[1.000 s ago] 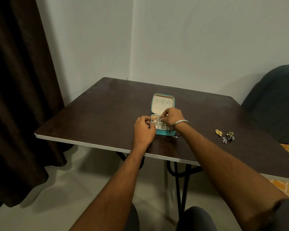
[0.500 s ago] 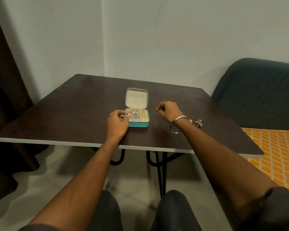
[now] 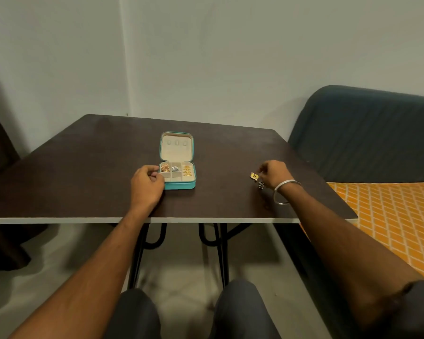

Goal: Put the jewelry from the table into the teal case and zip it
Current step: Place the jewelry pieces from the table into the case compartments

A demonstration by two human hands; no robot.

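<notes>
My left hand (image 3: pixel 146 185) rests curled against the open teal case (image 3: pixel 178 162); my right hand (image 3: pixel 275 173) touches the gold earring (image 3: pixel 254 176) on the table (image 3: pixel 83 167).

Dark brown table (image 3: pixel 83 167), pale front edge, black metal legs beneath. Teal case (image 3: pixel 179 178) lies open near table centre, lid standing at its 12 o'clock side. Gold piece (image 3: pixel 254 176) lies on the tabletop at 3 o'clock from the case, well apart. Dark silver piece (image 3: pixel 261 184) sits just beside it, at its 5 o'clock. Both partly blurred; finer form not resolvable.
</notes>
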